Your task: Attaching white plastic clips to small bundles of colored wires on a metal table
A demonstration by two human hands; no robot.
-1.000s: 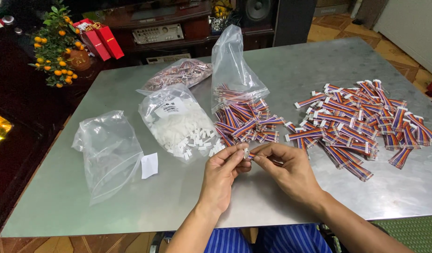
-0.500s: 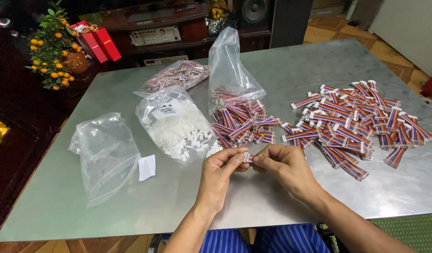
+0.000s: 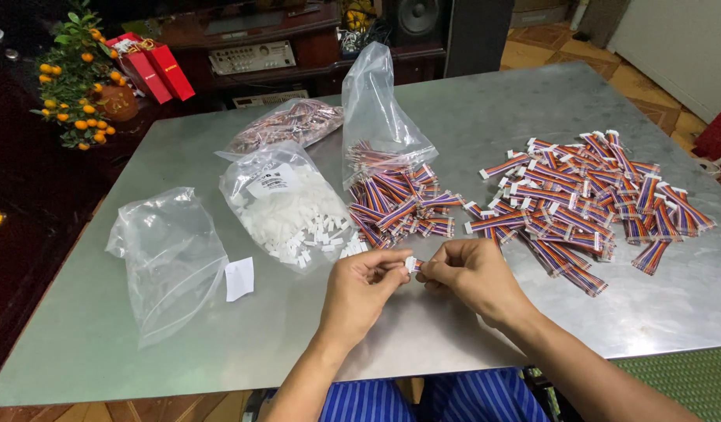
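Head view showed the left hand (image 3: 359, 293) and right hand (image 3: 471, 275) meeting low over the metal table (image 3: 485, 109), fingertips pinching a small white connector (image 3: 411, 265) between them, the piece sitting right at the gap where both grips met. At 12 o'clock from it lay a loose pile of striped ribbon cables (image 3: 396, 205); a larger heap (image 3: 587, 195) spread at 2 o'clock. An open bag of white connectors (image 3: 286, 207) sat at 10 o'clock.

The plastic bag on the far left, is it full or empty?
Empty, as far as shows. The clear bag lies crumpled on the metal table with only the tabletop visible through it; a small white slip lies beside it.
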